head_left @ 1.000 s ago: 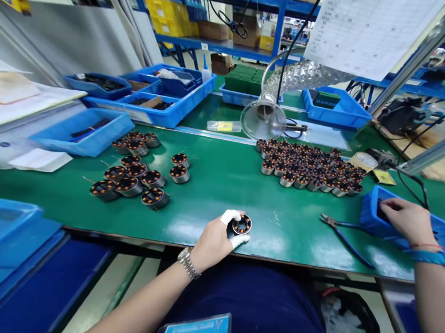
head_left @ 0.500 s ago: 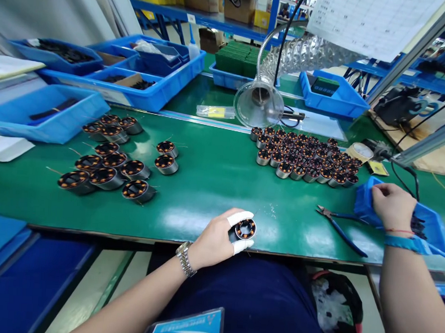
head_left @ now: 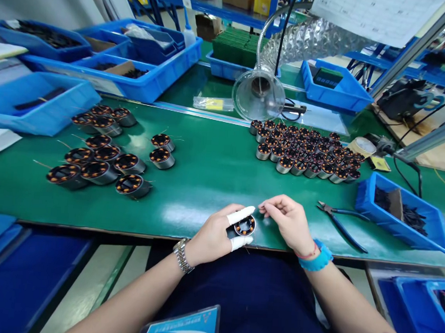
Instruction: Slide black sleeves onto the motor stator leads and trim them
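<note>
Near the table's front edge, my left hand (head_left: 218,231) grips a motor stator (head_left: 245,225), a metal ring with copper windings inside. White covers sit on its thumb and a finger, on either side of the ring. Just to the right, my right hand (head_left: 289,221) is closed in a pinch with its fingertips close to the stator. Whatever lies between those fingertips is too small to make out. Pliers with blue handles (head_left: 341,226) lie to the right of this hand. Beyond them stands a blue bin (head_left: 425,241) holding small black pieces and a cardboard divider.
Several stators (head_left: 99,171) with loose wire ends stand on the left of the green table (head_left: 203,170). A dense group of stators (head_left: 300,165) stands at the right. Behind are a clear extraction hood (head_left: 241,100), blue trays (head_left: 148,89) and a roll of tape (head_left: 362,146).
My right hand has come out of the blue bin and moved left, beside the stator. My left hand keeps hold of the stator in about the same place. The view has shifted slightly.
</note>
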A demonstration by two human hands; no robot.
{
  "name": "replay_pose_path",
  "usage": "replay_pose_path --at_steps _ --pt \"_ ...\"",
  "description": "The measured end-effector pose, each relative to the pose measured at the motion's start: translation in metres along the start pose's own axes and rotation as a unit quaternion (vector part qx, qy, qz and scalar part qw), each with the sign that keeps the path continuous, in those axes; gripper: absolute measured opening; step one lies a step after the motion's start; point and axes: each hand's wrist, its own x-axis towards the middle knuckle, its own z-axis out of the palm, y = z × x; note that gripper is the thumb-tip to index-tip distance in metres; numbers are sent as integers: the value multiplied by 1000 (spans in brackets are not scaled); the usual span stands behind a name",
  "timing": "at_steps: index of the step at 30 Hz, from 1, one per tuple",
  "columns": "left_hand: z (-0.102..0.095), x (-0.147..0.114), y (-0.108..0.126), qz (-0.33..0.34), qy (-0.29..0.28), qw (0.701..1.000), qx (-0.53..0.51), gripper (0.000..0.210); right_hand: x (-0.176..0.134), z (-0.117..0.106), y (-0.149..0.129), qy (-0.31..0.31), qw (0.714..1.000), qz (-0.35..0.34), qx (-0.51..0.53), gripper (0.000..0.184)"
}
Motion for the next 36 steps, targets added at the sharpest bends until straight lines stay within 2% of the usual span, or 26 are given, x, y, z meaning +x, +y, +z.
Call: replay_pose_path --at_steps 2,7,30,33,36 --pt "0 0 0 5 0 1000 -8 55 3 6 4 -2 1000 7 22 17" --pt "0 1 -1 4 6 1000 -18 55 6 2 3 -7 999 7 44 17" --pt "0 1 -1 11 13 1000 -15 55 7 3 -3 -38 999 -5 -17 12" --pt "0 0 -2 9 14 1000 -13 55 5 1 -3 -44 995 -36 -82 11" --pt "1 0 -3 10 13 1000 -13 55 3 0 -3 -43 981 -106 -157 8"
